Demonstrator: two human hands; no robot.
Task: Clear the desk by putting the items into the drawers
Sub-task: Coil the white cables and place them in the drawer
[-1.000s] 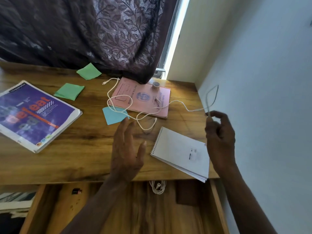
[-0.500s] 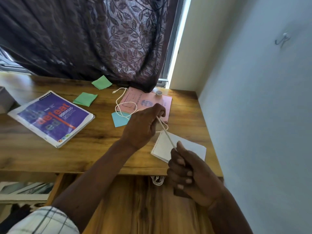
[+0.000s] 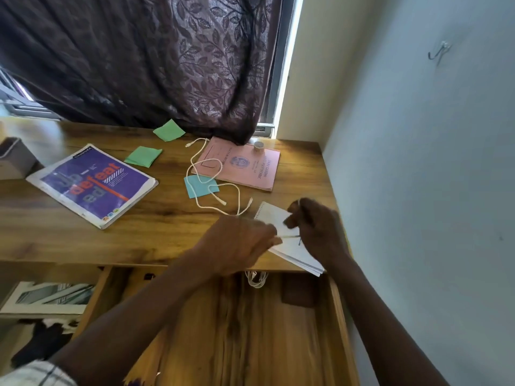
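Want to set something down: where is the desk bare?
Bare: front strip of desk between purple book and left hand, and the corner right of the pink notebook. Crowded: the middle, with cable and blue note.

Person's left hand [image 3: 239,243] and right hand [image 3: 315,229] were bare, motion-blurred. Left arm wore a pale checked sleeve [image 3: 36,376] with thin dark lines, edge showing left of the drawer [image 3: 344,316]. Right forearm was bare above the drawer's right wall.
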